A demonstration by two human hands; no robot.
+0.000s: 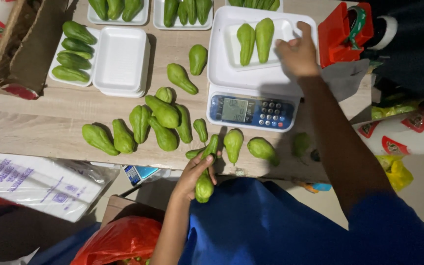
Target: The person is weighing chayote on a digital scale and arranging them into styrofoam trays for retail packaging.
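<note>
Two chayotes (255, 39) lie on the foam tray (280, 29) at upper right, which our right hand (298, 54) pinches. Our left hand (195, 172) grips another chayote (204, 186), firm and smooth; we judge mid-body best.

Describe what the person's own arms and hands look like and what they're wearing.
Both arms are bare from the blue short sleeves down. The left hand and right hand wear no gloves, and no watch, ring or bracelet shows on either wrist. The blue top looks plain, with no visible markings.
</note>
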